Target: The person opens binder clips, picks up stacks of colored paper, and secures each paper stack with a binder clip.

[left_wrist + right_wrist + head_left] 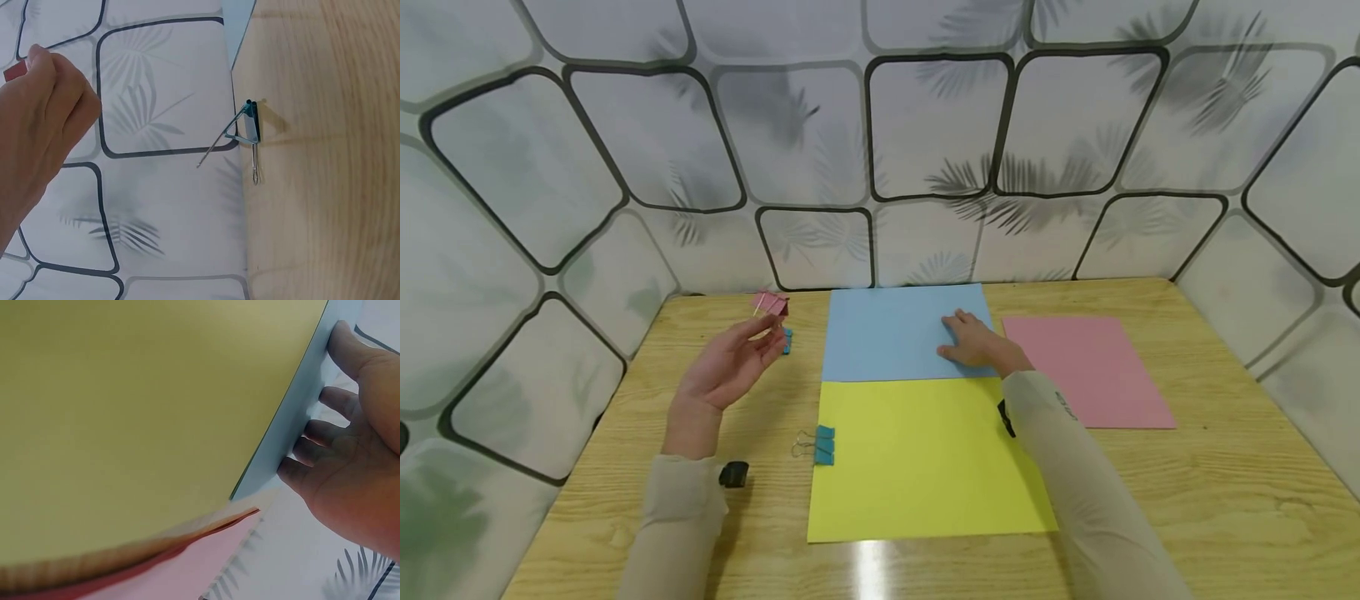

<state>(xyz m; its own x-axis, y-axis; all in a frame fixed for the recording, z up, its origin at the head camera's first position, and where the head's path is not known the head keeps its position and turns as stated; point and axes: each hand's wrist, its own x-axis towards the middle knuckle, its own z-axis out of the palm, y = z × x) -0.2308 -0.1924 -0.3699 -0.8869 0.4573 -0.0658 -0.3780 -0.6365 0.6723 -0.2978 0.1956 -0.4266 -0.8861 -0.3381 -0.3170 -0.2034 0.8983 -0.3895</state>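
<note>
Pink clip (772, 303) — seemingly pinched by left hand (727, 367); right hand (976, 342) spread on blue paper (883, 333).

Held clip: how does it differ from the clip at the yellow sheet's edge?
The held clip is pink, the edge clip teal. The held clip is pinched by the left hand; the edge clip sits untouched at the left edge of the yellow sheet. Both have wire handles.

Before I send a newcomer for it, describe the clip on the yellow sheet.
On the wooden table, find the yellow sheet. The teal clip sits on its left edge. Unlike the pink clip in the left hand and the other teal clip, it touches paper.
</note>
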